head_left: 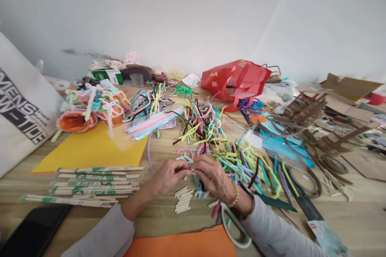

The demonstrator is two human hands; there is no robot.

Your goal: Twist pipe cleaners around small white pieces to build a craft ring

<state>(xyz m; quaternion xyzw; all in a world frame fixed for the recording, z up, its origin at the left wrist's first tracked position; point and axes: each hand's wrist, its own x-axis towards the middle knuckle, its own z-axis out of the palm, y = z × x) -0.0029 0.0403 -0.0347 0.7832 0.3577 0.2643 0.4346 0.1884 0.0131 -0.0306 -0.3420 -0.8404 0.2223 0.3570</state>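
Observation:
My left hand (pixel 169 176) and my right hand (pixel 213 180) meet over the middle of the table, fingertips pinched together. Between them is a pale blue pipe cleaner (pixel 186 158), partly hidden by the fingers. Just behind it curves a pink pipe cleaner (pixel 187 150); whether the two are joined I cannot tell. Below the hands lies a small group of short cut wooden sticks (pixel 183 200). A heap of mixed-colour pipe cleaners (pixel 244 160) spreads beside and behind my right hand. Scissors with a pale green handle (pixel 233 229) lie under my right forearm.
Paper-wrapped chopsticks (pixel 93 184) and yellow sheets (pixel 72 148) lie left, near a black phone (pixel 34 229). An orange sheet (pixel 181 245) is at the front edge. A red bag (pixel 235 78) stands behind; brown woven pieces (pixel 334 136) are at right.

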